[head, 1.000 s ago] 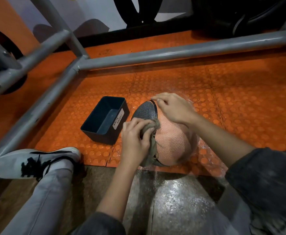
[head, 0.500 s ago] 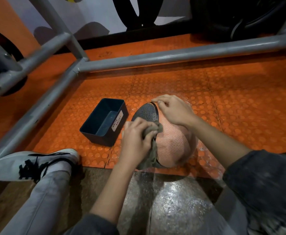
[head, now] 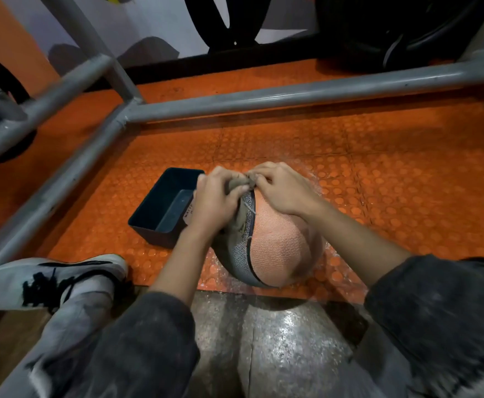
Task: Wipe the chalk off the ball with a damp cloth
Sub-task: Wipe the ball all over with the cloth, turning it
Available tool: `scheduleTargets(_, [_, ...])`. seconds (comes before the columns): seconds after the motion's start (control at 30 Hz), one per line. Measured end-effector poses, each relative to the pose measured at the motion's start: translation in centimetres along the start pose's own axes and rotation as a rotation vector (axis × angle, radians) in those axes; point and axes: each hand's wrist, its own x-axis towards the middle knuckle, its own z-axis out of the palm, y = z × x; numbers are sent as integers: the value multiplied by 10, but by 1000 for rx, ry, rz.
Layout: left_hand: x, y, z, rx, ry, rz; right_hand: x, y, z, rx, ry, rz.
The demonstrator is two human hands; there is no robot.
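Spreading from 9 to 3 o'clock across the scene, an orange studded mat carries the work, fenced by a grey tubular frame whose rails run along 12 o'clock and slant down toward 8 o'clock. A strip of shiny speckled floor borders the mat at 6 o'clock.

The ball sits on the mat near its 6 o'clock edge, at the centre of the view. Being round, it has no long axis. Its dark seam gives the heading instead, running from 12 o'clock under the hands to 6 o'clock toward the person. It parts a grey pebbled panel on the 9 o'clock side from a pale pink one on the 3 o'clock side.

A white shoe with black laces rests at 8 o'clock. A dark open bin stands just beside the ball at 9 o'clock, its white label partly hidden behind the wrist.

The left hand clenches round a bunched olive cloth at the ball's 12 o'clock crown. Slack fabric trails down the grey panel. The right hand lies on the pink panel, its fingertips pinching the cloth's free end. Dark sleeves are pushed up both forearms.
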Motion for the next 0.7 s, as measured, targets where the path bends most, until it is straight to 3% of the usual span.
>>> scheduleTargets(0.13, [-50, -3, 2, 52, 4, 126, 8, -1, -1, 20, -40, 36])
scheduleTargets(0.5, [-7, 5, -4, 59, 26, -55, 0, -6, 3, -15, -37, 1])
scheduleTargets(0.7, [-43, 2, 1, 37, 41, 65, 1, -2, -3, 38, -38, 5])
